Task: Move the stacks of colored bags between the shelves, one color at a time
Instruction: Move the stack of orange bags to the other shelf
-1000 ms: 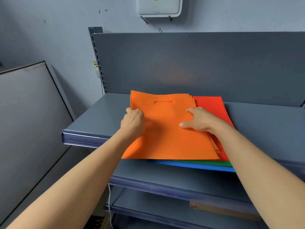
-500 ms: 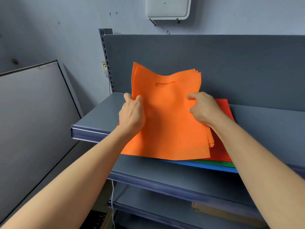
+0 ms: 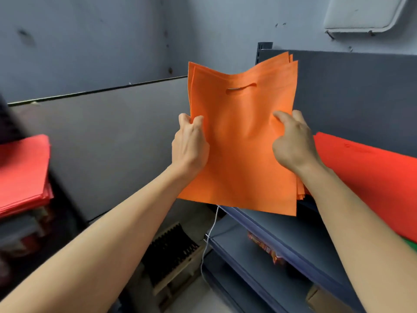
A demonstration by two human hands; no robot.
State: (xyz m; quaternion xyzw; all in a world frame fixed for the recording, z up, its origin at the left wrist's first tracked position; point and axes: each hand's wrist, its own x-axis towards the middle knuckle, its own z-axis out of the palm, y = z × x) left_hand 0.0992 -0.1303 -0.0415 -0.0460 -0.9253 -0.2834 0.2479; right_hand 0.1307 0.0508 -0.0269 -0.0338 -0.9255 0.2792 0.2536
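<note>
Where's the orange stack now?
Head view, centre: the orange stack is held upright between the left hand and right hand, beside the red stack at right.

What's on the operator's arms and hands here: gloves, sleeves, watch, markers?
Nothing worn that shows. The left hand and right hand are ungloved. The left forearm and right forearm are bare to the frame edge: no sleeve, watch, band or tracking marker. No ring on the fingers in view.

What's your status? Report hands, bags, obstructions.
Left hand and right hand grip the orange bag stack by its sides. Stack upright in the air, left of the shelved red stack. Nothing blocking in view.
</note>
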